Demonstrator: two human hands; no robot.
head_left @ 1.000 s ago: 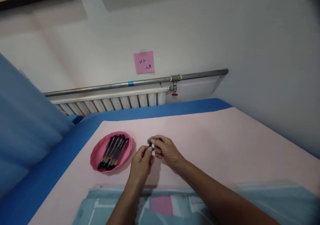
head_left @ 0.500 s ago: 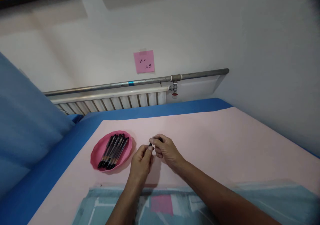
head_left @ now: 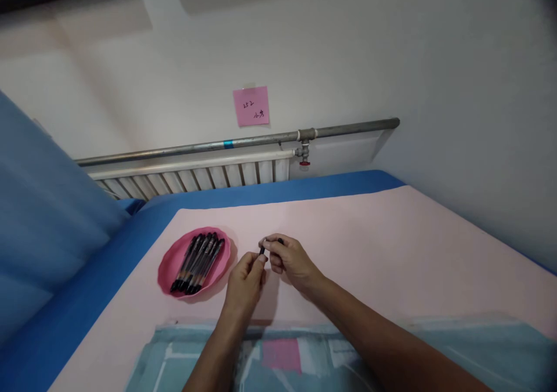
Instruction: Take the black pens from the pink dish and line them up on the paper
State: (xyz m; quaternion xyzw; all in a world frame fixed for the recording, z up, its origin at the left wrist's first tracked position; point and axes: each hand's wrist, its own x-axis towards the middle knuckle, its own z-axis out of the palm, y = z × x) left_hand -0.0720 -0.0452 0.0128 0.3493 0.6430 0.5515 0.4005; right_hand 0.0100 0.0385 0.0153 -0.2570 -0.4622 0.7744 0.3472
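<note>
My left hand (head_left: 244, 285) and my right hand (head_left: 290, 260) meet over the pink table cover (head_left: 383, 247), both pinched on a small black pen (head_left: 263, 249) of which only short dark bits show between the fingers. To the left lies a pink oval dish (head_left: 172, 261) holding several black pens (head_left: 199, 261) side by side. The dish is a hand's width from my left hand.
A blue cloth (head_left: 278, 190) borders the pink cover at the back and left. A radiator (head_left: 195, 177) and a metal pipe (head_left: 348, 130) run along the wall, with a pink note (head_left: 251, 106) above. A light blue patterned cloth (head_left: 304, 357) lies at the near edge.
Both hands stay pinched together on the pen and have barely moved; the view has shifted very slightly.
</note>
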